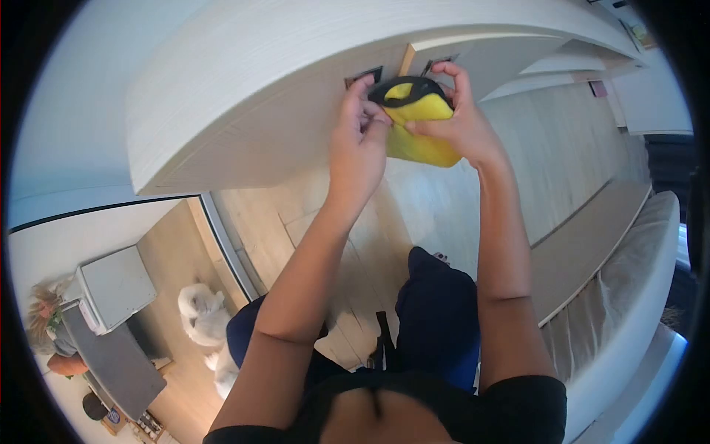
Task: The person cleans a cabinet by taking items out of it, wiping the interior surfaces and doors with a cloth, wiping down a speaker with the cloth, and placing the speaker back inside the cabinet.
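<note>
A folded yellow cloth with a dark edge (pixel 423 137) is held up in front of the cabinet doors, its top side curled into a loop. My right hand (pixel 462 122) grips its right side, with the thumb across the yellow face and some fingers hidden behind. At the left edge, my left hand (pixel 362 122) pinches the cloth between curled fingers and thumb. Just behind my left fingertips is a dark recessed door handle (pixel 364 77). Another handle (pixel 441 64) lies behind the cloth, close to my raised right index finger.
The pale cabinet (pixel 244 140) curves across the front; one door (pixel 488 63) stands slightly ajar. A white furry animal (pixel 200 314) is on the floor at left, beyond a door track (pixel 229 248). A light padded sofa (pixel 614 303) stands on the right.
</note>
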`<state>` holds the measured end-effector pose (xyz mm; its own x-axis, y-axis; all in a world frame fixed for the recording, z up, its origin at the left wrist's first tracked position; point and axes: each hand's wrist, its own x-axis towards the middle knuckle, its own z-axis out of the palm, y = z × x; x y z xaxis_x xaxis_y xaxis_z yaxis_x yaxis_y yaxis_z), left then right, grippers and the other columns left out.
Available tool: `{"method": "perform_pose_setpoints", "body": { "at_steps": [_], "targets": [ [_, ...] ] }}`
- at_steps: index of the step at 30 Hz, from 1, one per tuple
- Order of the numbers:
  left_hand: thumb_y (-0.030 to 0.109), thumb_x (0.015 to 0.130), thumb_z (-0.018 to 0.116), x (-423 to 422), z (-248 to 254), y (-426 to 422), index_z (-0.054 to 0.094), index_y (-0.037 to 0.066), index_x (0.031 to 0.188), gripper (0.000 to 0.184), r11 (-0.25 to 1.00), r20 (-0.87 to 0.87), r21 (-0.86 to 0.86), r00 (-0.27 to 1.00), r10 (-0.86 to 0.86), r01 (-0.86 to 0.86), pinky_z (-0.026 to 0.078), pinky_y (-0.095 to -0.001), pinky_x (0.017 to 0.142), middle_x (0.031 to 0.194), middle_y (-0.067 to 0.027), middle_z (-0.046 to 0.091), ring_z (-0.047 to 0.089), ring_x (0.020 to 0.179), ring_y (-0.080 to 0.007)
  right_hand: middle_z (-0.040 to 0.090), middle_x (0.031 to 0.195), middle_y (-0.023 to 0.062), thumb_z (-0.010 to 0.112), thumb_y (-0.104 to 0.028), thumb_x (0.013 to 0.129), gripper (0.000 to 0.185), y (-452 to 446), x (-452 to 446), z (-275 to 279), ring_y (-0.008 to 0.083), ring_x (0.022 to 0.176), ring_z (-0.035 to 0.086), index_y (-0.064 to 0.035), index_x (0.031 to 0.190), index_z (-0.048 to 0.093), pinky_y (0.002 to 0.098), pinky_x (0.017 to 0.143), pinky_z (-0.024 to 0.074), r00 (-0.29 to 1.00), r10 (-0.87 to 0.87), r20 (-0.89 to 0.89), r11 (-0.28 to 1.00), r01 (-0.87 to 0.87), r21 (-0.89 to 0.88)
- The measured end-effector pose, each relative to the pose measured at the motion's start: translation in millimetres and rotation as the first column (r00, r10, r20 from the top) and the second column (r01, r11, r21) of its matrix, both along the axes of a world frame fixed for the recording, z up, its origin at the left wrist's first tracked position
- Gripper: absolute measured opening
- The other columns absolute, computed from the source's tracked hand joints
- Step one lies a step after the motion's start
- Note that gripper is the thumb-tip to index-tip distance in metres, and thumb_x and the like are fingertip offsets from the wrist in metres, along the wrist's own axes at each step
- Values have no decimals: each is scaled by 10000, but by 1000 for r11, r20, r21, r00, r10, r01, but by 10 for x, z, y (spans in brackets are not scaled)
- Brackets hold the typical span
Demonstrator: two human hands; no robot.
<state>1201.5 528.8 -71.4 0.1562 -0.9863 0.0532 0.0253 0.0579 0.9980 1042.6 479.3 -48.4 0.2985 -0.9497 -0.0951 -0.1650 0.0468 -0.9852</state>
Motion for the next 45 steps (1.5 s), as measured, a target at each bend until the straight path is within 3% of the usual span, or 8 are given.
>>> {"method": "perform_pose_setpoints", "body": {
  "at_steps": [9, 15, 20, 22, 24, 32, 36, 45],
  "targets": [
    [-59, 816, 477, -132, -166, 104, 390, -12, 1281, 476, 969, -14, -245, 1000, 24, -27, 425, -208, 597, 747, -32, 538, 502, 654, -65, 602, 1043, 133, 841, -224, 638, 826, 604, -584, -11, 202, 951, 587, -78, 1287, 351, 320, 819, 473, 985, -30, -170, 969, -13, -248],
    [-57, 779, 520, -355, -173, 728, 357, -12, 1239, 490, 970, -102, -241, 994, -47, 21, 390, -225, 701, 729, -21, 467, 477, 736, -97, 632, 904, 89, 793, -314, 693, 535, 1418, -1558, 99, 165, 810, 601, -28, 1074, 549, 298, 744, 479, 767, -460, -447, 886, 365, -285],
    [1, 773, 618, -3, -191, 1512, 342, 51, 1234, 539, 893, 662, -289, 746, -74, 346, 386, -247, 745, 842, -11, 458, 461, 712, -123, 628, 866, 85, 761, -317, 737, 442, 1799, -1959, 195, 153, 789, 587, -24, 1006, 569, 290, 722, 474, 639, -648, -414, 761, 536, -365],
    [31, 773, 644, 155, -32, 1842, 370, 56, 1234, 537, 906, 664, -200, 732, -155, 373, 398, -268, 752, 868, -12, 467, 473, 719, -130, 642, 841, 99, 748, -357, 737, 441, 1910, -1851, 234, 177, 786, 614, -37, 994, 585, 304, 713, 475, 522, -626, -579, 774, 504, -383],
    [-39, 751, 675, 298, 99, 2120, 226, 35, 1289, 705, 951, 35, -9, 950, -310, 310, 431, -254, 750, 927, -42, 533, 530, 787, -120, 650, 856, 112, 744, -386, 727, 458, 1867, -1505, 306, 210, 796, 629, -47, 997, 594, 323, 719, 478, 520, -593, -615, 805, 414, -425],
    [301, 784, 716, 1431, 111, 3020, 524, 22, 1195, 533, 981, -204, 170, 977, -61, 96, 520, -281, 757, 1073, -92, 622, 599, 995, -155, 651, 901, 118, 745, -468, 689, 570, 944, -703, -142, 249, 848, 623, -54, 1048, 586, 340, 771, 461, 632, -57, -773, 987, -80, -139],
    [698, 733, 580, 2135, -176, 3467, 421, 6, 1305, 912, 982, -264, 164, 955, 135, -93, 489, -354, 875, 1202, -114, 545, 560, 1070, -211, 644, 954, 115, 769, -427, 690, 593, 576, -610, -519, 250, 884, 608, -61, 1107, 558, 339, 798, 458, 662, -37, -749, 983, -109, -145],
    [644, 806, 544, 2495, -252, 3436, 530, -20, 1161, 753, 989, -379, -151, 923, -65, 8, 520, -308, 761, 1062, -109, 615, 614, 915, -182, 592, 1181, 185, 788, -382, 663, 790, 163, -44, -753, 309, 1086, 568, -55, 1304, 459, 367, 912, 439, 645, 86, -759, 961, -255, -108]
  ]
}}
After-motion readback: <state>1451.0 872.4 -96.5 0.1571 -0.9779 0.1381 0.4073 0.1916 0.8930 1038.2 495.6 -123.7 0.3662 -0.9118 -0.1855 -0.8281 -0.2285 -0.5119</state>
